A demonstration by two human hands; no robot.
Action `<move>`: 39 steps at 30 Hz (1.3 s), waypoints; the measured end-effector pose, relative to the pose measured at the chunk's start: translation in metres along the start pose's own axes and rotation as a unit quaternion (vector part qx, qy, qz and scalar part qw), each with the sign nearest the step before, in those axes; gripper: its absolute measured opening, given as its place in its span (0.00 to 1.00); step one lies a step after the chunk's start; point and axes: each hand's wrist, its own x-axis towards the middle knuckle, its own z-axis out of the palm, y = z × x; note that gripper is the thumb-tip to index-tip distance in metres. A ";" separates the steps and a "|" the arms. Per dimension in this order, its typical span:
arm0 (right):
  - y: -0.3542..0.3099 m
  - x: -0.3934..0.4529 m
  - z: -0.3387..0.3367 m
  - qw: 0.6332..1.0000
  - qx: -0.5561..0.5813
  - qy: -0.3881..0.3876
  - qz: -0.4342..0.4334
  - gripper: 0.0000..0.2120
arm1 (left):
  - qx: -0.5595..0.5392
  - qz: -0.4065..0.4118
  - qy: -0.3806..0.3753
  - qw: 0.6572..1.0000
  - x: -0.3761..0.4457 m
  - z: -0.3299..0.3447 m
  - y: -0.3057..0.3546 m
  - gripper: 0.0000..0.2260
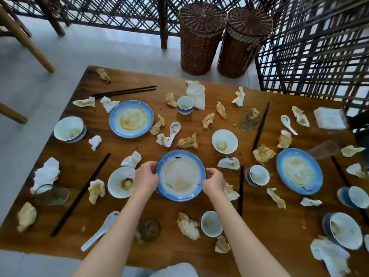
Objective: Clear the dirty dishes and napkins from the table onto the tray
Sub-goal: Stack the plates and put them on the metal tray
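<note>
Head view: both hands' grip holds sauce-smeared blue-rimmed plate [180,175] by its edges.

Bowl [121,182] left of plate [180,175], on table [83,156].

No readable text, label, brand, number or sign anywhere in view.
</note>
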 end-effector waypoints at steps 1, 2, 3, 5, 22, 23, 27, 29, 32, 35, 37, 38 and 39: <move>0.000 0.001 0.003 1.000 -0.003 0.001 0.003 0.20 | -0.002 0.000 0.003 1.000 0.002 0.001 -0.001 0.18; 0.000 0.001 0.006 1.000 -0.005 0.003 0.005 0.20 | -0.001 0.001 0.009 1.000 0.003 0.001 -0.001 0.18; 0.000 0.002 0.007 1.000 -0.007 0.004 0.006 0.20 | 0.006 0.002 0.014 1.000 0.003 0.002 -0.001 0.18; 0.000 0.002 0.010 1.000 -0.012 0.007 0.010 0.21 | 0.021 0.005 0.020 1.000 0.003 0.003 0.000 0.17; 0.011 0.005 0.017 0.998 0.035 -0.047 0.017 0.26 | 0.062 -0.082 -0.025 0.994 0.002 0.013 0.001 0.28; 0.011 0.005 0.016 0.998 0.039 -0.049 0.016 0.26 | 0.060 -0.084 -0.022 0.994 0.002 0.013 0.001 0.28; 0.010 0.007 0.012 0.998 0.053 -0.045 -0.001 0.26 | 0.024 -0.079 -0.006 0.997 0.000 0.008 0.004 0.27; 0.005 0.008 0.008 0.997 0.055 -0.042 -0.015 0.26 | 0.009 -0.062 -0.001 0.998 -0.001 0.004 0.005 0.26; -0.006 0.007 0.003 0.998 0.054 -0.036 -0.024 0.27 | -0.005 -0.041 0.013 0.999 -0.002 -0.004 0.009 0.25; -0.017 0.003 0.004 0.998 0.053 -0.032 -0.029 0.28 | -0.033 -0.036 0.019 0.999 -0.003 -0.014 0.012 0.23; -0.025 0.000 0.007 0.998 0.049 -0.028 -0.033 0.28 | -0.040 -0.027 0.025 0.999 0.000 -0.022 0.012 0.22; -0.030 -0.002 0.010 0.998 0.051 -0.027 -0.033 0.28 | -0.042 -0.025 0.029 0.998 0.002 -0.028 0.012 0.22; -0.035 -0.004 0.013 0.998 0.056 -0.027 -0.030 0.28 | -0.043 -0.026 0.033 0.998 0.005 -0.034 0.012 0.22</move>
